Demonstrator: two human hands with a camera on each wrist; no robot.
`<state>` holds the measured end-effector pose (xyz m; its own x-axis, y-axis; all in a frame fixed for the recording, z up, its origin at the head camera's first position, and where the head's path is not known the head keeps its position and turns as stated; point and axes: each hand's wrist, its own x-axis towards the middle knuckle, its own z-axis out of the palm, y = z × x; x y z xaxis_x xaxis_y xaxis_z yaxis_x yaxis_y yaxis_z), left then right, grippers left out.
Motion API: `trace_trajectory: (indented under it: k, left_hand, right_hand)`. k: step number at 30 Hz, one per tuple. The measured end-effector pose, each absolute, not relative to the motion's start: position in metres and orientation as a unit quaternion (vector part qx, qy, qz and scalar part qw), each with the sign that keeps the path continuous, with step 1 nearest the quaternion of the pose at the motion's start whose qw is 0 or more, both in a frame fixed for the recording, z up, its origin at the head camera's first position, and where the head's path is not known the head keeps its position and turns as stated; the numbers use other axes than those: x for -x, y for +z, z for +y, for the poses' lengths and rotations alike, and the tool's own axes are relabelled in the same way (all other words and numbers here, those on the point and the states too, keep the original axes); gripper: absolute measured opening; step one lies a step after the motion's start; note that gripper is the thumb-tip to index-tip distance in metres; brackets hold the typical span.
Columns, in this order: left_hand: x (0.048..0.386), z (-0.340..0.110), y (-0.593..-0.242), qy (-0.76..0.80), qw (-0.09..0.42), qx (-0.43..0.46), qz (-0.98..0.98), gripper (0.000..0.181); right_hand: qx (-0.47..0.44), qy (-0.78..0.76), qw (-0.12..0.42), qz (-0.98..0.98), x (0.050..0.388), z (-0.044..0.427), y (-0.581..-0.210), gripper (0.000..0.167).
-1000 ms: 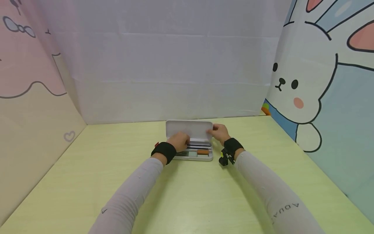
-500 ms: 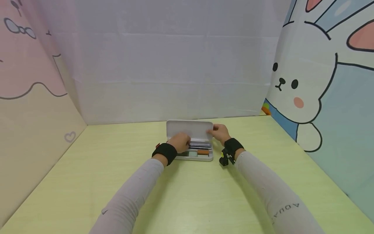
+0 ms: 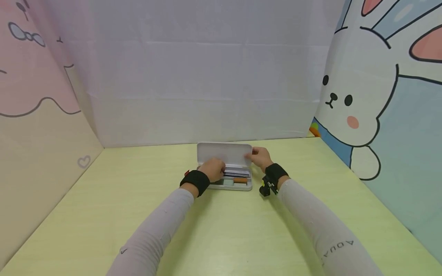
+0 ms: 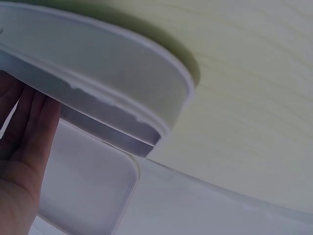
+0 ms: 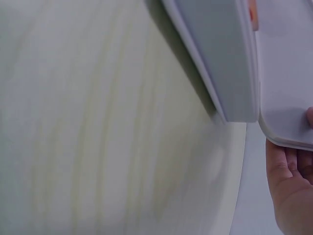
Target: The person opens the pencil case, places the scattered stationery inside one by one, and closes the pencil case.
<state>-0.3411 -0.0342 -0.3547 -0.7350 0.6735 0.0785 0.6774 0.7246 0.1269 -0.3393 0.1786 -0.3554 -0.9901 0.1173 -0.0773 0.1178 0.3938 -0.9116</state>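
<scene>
A white hinged case (image 3: 237,188) lies on the table near the back wall, its lid (image 3: 228,150) raised. Inside are several slim dark and silvery rods (image 3: 238,173), a short orange-brown block (image 3: 240,180) and a pale grey-green piece (image 3: 228,181). My left hand (image 3: 212,169) reaches down into the left part of the case, over the rods' left ends. Its fingertips are hidden, also in the left wrist view, where the fingers (image 4: 29,122) go in behind the case's wall. My right hand (image 3: 260,157) pinches the lid's right edge, thumb inside and fingers behind.
The pale yellow-green table (image 3: 138,214) surrounds the case. A white sheet (image 3: 207,76) rises close behind the raised lid. Printed cartoon panels stand at both sides. A black camera (image 3: 265,188) hangs below the right wrist.
The rods look closer together than a second ago. My left hand has shifted very slightly to the right. My right hand stays on the lid.
</scene>
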Motion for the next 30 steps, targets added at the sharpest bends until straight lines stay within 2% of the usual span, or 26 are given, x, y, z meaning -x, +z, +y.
trace_trajectory:
  k: [11, 30]
  left_hand:
    - [0.331, -0.036, -0.345, -0.075, -0.01, 0.375, -0.924, 0.02]
    - [0.326, -0.044, -0.343, -0.092, -0.009, 0.384, -0.919, 0.023]
  right_hand:
    - [-0.068, -0.54, 0.002, 0.839, 0.341, 0.178, -0.354, 0.045]
    - [-0.05, -0.521, -0.009, 0.852, 0.344, 0.17, -0.352, 0.041]
